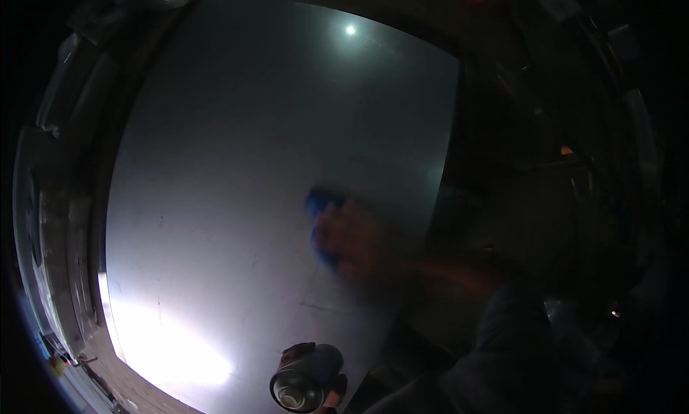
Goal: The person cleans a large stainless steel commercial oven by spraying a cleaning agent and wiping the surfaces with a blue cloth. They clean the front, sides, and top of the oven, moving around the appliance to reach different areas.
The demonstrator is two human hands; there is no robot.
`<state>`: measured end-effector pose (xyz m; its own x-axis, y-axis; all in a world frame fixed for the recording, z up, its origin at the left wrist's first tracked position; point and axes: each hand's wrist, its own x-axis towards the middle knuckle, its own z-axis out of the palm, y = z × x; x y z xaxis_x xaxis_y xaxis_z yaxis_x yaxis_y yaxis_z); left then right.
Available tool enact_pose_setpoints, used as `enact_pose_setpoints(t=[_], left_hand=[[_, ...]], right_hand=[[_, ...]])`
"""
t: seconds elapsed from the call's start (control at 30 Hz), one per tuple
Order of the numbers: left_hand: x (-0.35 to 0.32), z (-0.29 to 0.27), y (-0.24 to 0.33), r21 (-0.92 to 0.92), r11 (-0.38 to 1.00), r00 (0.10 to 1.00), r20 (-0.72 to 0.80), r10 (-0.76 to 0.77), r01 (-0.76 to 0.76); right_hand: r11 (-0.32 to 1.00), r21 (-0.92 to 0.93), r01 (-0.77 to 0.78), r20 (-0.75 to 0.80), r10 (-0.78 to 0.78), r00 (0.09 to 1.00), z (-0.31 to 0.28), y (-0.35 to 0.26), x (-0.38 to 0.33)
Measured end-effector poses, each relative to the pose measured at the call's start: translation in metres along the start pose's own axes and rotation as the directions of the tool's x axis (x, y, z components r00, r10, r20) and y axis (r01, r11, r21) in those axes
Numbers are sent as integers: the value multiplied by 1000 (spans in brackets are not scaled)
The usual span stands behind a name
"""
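His right hand [352, 238] presses a blue cloth [321, 202] on the metal sheet [237, 163]; left hand [316, 374] grips a spray can [305, 385], which could slip if bumped.

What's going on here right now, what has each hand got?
A person stands over a large, shiny metal sheet in dim light. Their right hand, blurred, presses a blue cloth flat against the sheet near its right side. Their left hand holds a metal spray can low at the sheet's near edge, top toward the camera. A bright glare lies on the sheet's lower left.
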<state>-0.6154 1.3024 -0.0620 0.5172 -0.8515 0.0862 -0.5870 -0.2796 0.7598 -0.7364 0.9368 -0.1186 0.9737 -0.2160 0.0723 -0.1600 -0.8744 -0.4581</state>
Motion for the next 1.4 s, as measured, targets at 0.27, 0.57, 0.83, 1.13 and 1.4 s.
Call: enact_pose_setpoints(t=[0.27,0.57,0.83,1.13,1.4], left_hand=[[35,14,38,-310,939,988,1,-156,149],[74,-1,81,-337,928,987,33,-159,161],[7,-58,36,-380,890,928,-163,-334,253],[-136,-117,17,-487,846,761,-458,-460,217],[-312,-176,35,-693,606,485,-404,-775,390]], right_hand=[[305,-319,-897,-616,653,441,-138,328,3],[728,685,11,52,-64,997,54,-44,49],[806,-428,-408,-396,239,887,-14,79,-10],[773,-487,-407,-436,189,880,79,-17,1],[974,4,224,261,-217,940,249,-471,-44]])
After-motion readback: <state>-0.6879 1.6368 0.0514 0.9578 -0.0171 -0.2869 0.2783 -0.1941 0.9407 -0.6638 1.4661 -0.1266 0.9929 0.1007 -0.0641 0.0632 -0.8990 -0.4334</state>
